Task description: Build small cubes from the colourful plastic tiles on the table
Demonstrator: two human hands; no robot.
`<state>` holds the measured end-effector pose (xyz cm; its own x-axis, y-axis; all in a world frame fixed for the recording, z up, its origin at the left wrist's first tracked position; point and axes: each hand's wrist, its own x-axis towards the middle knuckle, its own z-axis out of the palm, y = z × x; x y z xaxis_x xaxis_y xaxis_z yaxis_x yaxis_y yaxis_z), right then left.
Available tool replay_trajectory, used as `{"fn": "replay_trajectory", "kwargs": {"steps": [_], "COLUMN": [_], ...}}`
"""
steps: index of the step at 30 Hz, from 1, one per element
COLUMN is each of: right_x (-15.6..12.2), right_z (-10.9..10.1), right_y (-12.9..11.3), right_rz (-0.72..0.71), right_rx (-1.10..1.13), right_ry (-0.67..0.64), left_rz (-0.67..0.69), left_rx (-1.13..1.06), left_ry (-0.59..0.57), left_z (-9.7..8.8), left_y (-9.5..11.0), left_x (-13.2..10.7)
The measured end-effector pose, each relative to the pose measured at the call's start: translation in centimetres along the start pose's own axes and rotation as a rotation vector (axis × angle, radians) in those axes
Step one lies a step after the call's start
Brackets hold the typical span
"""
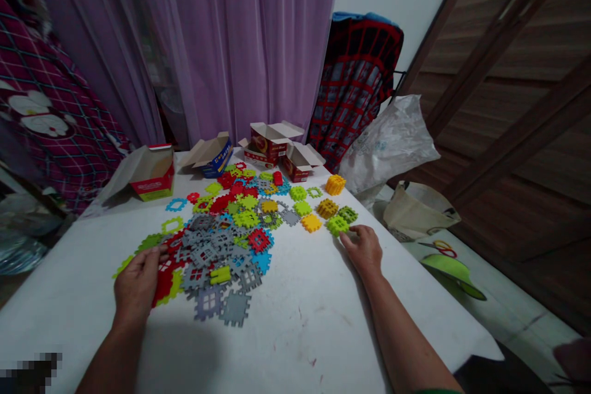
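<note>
My left hand (pixel 137 277) is at the left edge of a heap of plastic interlocking building tiles (pixel 207 249), its fingers closed together beside red and green pieces; what they hold, if anything, is hidden. My right hand (pixel 364 249) rests on the table with thumb and fingers apart, close against a stack of lime-green tiles (pixel 338 225). Around that stack lie a dark green stack (pixel 348 214), a mustard stack (pixel 327 208) and a yellow tile (pixel 311 223). Grey tiles top the heap, with a plain grey tile (pixel 235 308) at its near edge.
Along the far side of the white table (pixel 286 332) stand open cardboard boxes: a red one (pixel 154 181), a blue one (pixel 217 159) and brown-red ones (pixel 268 146). A taller yellow stack (pixel 335 184) sits near the right edge. Beyond it are a plastic bag (pixel 388 138) and a cloth bag (pixel 418 209).
</note>
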<state>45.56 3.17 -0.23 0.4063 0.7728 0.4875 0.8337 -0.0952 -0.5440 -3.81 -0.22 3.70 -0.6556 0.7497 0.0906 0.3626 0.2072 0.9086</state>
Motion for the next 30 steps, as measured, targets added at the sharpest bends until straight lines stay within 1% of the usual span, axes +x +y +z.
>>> {"fn": "replay_trajectory", "kwargs": {"steps": [5, 8, 14, 19, 21, 24, 26, 28, 30], "right_x": [0.0, 0.0, -0.1, -0.2, -0.3, -0.9, -1.8, -2.9, -4.0], "right_z": [-0.1, 0.0, 0.0, -0.6, -0.8, -0.7, -0.3, 0.4, 1.2], "right_y": [-0.1, -0.1, -0.2, -0.6, -0.9, -1.8, -2.9, -4.5, -6.6], "right_rz": [0.016, 0.021, 0.018, 0.066, 0.058, -0.007, -0.087, -0.2, -0.317], "right_rx": [-0.001, 0.002, 0.033, 0.054, 0.063, 0.087, 0.112, 0.143, 0.177], "right_ry": [-0.013, -0.01, 0.036, 0.061, 0.082, 0.105, 0.081, -0.004, -0.123], "left_rz": [0.003, -0.017, 0.005, -0.013, -0.011, -0.009, -0.011, 0.001, 0.016], "left_rx": [-0.015, -0.02, -0.007, -0.036, -0.051, -0.05, -0.047, -0.044, -0.042], "left_ry": [0.003, 0.002, 0.001, 0.002, -0.004, 0.001, 0.011, 0.009, 0.006], "left_z": [0.1, 0.0, -0.1, 0.0, 0.1, 0.1, 0.1, 0.2, 0.2], "left_y": [0.2, 0.5, 0.4, 0.1, 0.1, 0.3, 0.4, 0.5, 0.3], "left_x": [-0.1, -0.2, -0.1, 0.1, 0.1, 0.0, 0.0, 0.0, 0.1]}}
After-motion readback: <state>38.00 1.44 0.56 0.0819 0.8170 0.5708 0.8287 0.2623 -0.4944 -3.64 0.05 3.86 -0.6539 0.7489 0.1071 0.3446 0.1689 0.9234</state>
